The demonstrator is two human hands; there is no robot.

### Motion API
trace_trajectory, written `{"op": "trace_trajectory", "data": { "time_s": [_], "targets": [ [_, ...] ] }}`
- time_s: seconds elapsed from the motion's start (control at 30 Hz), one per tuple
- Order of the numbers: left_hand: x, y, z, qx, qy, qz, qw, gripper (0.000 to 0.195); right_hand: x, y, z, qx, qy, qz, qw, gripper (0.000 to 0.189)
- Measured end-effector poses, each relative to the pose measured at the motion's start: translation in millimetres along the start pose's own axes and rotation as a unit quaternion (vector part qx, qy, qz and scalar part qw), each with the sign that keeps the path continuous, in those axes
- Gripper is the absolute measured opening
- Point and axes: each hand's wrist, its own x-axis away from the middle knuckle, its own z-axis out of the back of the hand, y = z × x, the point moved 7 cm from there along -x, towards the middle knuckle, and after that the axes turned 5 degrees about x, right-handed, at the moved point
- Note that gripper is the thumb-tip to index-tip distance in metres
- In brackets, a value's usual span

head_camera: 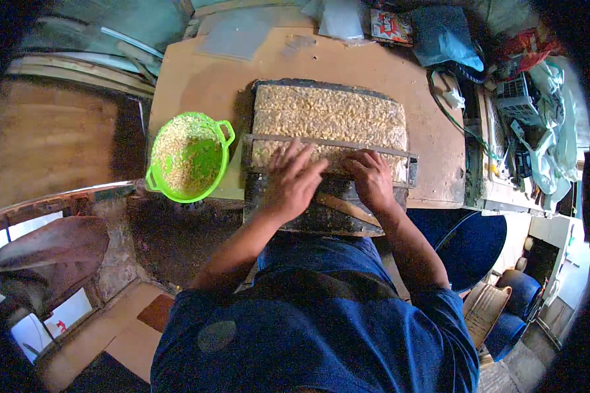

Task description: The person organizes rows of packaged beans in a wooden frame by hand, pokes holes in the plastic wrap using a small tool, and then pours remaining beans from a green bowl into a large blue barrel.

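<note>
A wide layer of pale beans or grains [329,110] lies on a dark, worn board [305,221] before me. A narrow frame [324,142] with a crossbar spans the layer near its front part. My left hand [297,182] is over the front strip inside the frame, fingers spread and blurred. At the right of that strip, my right hand [371,179] has its fingers bent down onto the grains; whether it pinches any is hidden. A green plastic colander [226,162] with two handles stands left of the board, partly filled with similar loose grains.
The board rests on a wooden table [196,93]. Clear plastic sheets [341,19] and a dark plastic bag [442,37] lie at its far side. A grey plastic basket [518,100] and plastic bags [545,162] are at the right. A large blue tub [472,245] stands below the table's right edge.
</note>
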Motion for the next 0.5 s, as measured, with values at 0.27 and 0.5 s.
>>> {"op": "trace_trajectory", "data": {
  "time_s": [0.27, 0.5],
  "targets": [
    [-8, -8, -42, 0.008, -0.184, -0.051, 0.982, 0.032, 5, 4, 8, 0.014, 0.002, -0.017, 1.000, 0.028],
    [-4, -11, -36, 0.041, -0.169, -0.051, 0.983, 0.044, 39, -45, 55, -0.312, -0.248, -0.101, 0.912, 0.033]
  ]
}}
